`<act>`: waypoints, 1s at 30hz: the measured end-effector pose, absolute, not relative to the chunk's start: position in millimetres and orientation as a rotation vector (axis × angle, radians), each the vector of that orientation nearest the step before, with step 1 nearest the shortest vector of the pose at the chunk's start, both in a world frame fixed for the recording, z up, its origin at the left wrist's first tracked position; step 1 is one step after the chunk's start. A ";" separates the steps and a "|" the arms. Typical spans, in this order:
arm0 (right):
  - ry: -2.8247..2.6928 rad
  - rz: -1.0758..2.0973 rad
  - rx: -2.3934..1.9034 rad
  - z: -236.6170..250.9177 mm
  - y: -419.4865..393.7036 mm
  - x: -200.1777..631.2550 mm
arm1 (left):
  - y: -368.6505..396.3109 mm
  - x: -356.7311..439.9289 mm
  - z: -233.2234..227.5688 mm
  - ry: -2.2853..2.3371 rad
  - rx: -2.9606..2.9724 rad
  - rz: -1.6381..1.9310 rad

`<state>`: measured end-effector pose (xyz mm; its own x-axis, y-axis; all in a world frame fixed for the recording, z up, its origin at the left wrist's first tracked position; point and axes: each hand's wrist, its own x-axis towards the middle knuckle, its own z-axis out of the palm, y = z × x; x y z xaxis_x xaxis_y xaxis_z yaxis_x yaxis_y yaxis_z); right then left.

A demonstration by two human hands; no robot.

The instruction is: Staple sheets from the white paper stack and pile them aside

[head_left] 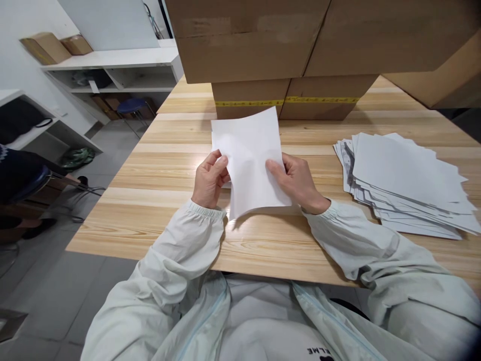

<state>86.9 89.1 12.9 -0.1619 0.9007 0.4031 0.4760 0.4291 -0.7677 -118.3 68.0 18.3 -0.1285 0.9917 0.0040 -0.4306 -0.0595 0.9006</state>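
A white sheet of paper (252, 163) is held up, slightly curved, over the wooden table in front of me. My left hand (211, 180) pinches it at the left edge, thumb and fingers closed together. On the opposite edge, my right hand (298, 181) grips the sheet with its thumb lying on the face and the other fingers behind. The side toward me looks blank. More white paper shows behind its left edge; whether that is a separate sheet, I cannot tell.
To the right lies an uneven paper stack (402, 175). Large cardboard boxes (255, 47) are stacked at the table's back, the upper ones overhanging. The wooden table (124, 210) ends at the left. Beyond are a white shelf unit (112, 59), a blue stool (131, 105) and part of a seated person.
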 end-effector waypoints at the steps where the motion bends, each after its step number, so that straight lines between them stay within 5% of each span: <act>1: -1.798 0.600 -1.169 12.5 89.4 87.6 | 68.4 -120.0 18.4 0.933 0.855 1.504; 12: -1.683 0.660 -1.007 15.3 92.0 86.8 | 67.0 -121.6 14.5 0.945 0.948 1.536; 18: -1.621 1.134 -0.898 43.9 72.9 100.1 | 49.2 -121.4 37.2 0.933 1.131 1.593; 21: -1.577 1.125 -0.886 50.6 48.5 108.9 | 33.7 -112.6 48.6 0.949 1.193 1.576; 30: -1.446 1.048 -0.942 4.2 16.1 126.7 | 16.9 -84.0 30.8 0.907 1.203 1.468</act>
<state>126.7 16.1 4.2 -0.1214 0.9468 0.2979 0.0110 0.3014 -0.9534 -84.0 16.9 30.8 -0.0146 0.9731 0.2300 -0.2294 -0.2271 0.9465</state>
